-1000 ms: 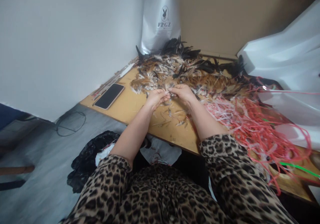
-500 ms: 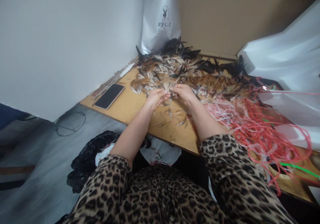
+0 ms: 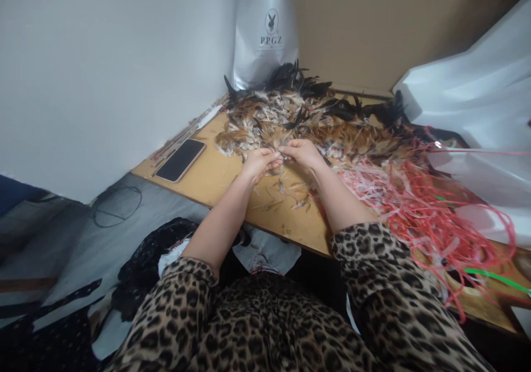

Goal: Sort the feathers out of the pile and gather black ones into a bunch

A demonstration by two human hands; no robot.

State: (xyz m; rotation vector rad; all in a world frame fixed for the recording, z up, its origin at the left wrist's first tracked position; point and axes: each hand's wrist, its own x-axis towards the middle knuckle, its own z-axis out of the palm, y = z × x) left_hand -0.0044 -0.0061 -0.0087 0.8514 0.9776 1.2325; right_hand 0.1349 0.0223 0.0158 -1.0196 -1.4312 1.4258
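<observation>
One brown tuft [image 3: 274, 139] is held just above the worktop [image 3: 219, 179], its base seemingly pinched in the closed grip of the left hand [image 3: 261, 163] and the right hand [image 3: 306, 153], which almost meet. Done well, this probably wants a light pinch low down, keeping the plumes uncrushed and their bases level. Behind spreads the feather pile [image 3: 357, 134]; red strips [image 3: 410, 200] lie rightward. The hands hide the tuft's base, its top blends into the pile, and white plastic [image 3: 477, 95] at far right is cut off.
</observation>
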